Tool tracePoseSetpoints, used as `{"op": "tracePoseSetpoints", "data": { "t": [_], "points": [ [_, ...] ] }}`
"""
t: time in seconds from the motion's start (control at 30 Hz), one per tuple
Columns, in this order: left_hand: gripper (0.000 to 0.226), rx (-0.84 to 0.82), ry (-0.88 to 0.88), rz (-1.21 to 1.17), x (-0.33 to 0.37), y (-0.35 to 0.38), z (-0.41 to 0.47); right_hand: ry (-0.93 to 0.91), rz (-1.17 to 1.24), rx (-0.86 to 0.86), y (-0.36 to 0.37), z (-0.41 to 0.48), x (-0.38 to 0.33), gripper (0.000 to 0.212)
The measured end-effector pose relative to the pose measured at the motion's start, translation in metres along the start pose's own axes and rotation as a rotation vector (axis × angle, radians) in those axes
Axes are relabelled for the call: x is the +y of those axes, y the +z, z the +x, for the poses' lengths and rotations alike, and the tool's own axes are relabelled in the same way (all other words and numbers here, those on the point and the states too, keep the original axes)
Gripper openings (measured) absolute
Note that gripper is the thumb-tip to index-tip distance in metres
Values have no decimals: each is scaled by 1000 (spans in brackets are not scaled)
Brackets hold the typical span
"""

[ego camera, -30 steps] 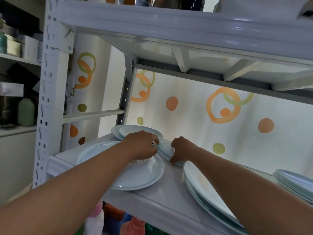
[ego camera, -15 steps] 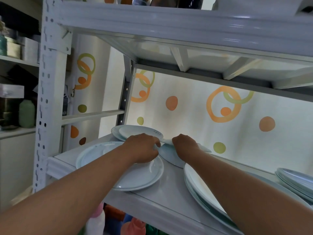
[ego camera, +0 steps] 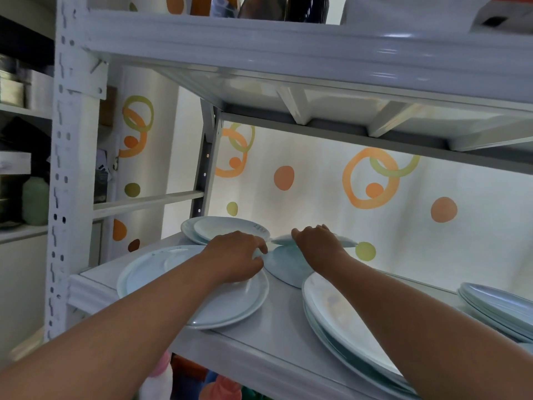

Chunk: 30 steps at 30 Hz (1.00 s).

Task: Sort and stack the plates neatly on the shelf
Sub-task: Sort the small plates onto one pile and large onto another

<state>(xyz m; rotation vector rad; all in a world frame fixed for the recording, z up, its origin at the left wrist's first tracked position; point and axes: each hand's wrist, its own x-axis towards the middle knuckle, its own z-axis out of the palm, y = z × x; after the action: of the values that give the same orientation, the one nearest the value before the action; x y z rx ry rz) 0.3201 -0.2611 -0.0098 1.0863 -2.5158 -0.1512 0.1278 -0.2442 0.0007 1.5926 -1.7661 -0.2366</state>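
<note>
left to right. a rear-left stack of small plates [ego camera: 230, 228] stands at the back of the shelf [ego camera: 259, 350]. in front of it lies a large round plate [ego camera: 239, 304], crossed by the left forearm. the left hand [ego camera: 236, 255] has its fingers curled, the tips pinching the left rim of a single small plate [ego camera: 285, 267]. this plate sits between the two hands, tilted, with its underside facing the camera and its upper rim toward the back wall. whether its lower edge touches the shelf cannot be told. the right hand [ego camera: 317, 243] has its fingers hooked over the upper rim from above; the thumb is hidden. a stack of oval plates [ego camera: 326, 310] lies under the right forearm, and a far-right stack [ego camera: 496, 304] stands well apart. judged relation: the likeliest matching pile is the rear-left stack, just beside and behind the left hand, so the plate would travel leftward and back.
</note>
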Motion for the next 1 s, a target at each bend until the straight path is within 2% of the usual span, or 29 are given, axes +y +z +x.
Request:
{"op": "tracePoseSetpoints", "data": {
  "t": [0.1, 0.2, 0.23, 0.33, 0.53, 0.6, 0.67, 0.87, 1.0],
  "points": [
    [35, 2, -2, 9, 3, -1, -2, -17, -2, 54, 1, -4, 9, 33],
    [35, 4, -7, 18, 6, -2, -3, -15, -35, 183, -4, -13, 20, 32],
    [35, 5, -7, 17, 8, -2, -3, 5, -4, 221, -7, -16, 26, 34],
    [35, 15, -5, 14, 16, -4, -2, 52, 189, 196, -16, -31, 45, 43],
    [33, 106, 57, 6, 51, -3, 2, 221, 355, 313, -24, -73, 82, 26],
    [34, 116, 85, 5, 68, -3, 4, 344, 448, 390, -30, -84, 92, 17],
    [35, 127, 116, 9, 85, -2, 7, 497, 590, 432, -34, -93, 104, 19],
    [43, 126, 258, 38, 142, 6, 10, 1131, 1375, 491, -42, -133, 148, 15],
    [50, 155, 361, 73, 184, 10, 13, 1332, 1758, 535, -42, -165, 179, 35]
  ]
}}
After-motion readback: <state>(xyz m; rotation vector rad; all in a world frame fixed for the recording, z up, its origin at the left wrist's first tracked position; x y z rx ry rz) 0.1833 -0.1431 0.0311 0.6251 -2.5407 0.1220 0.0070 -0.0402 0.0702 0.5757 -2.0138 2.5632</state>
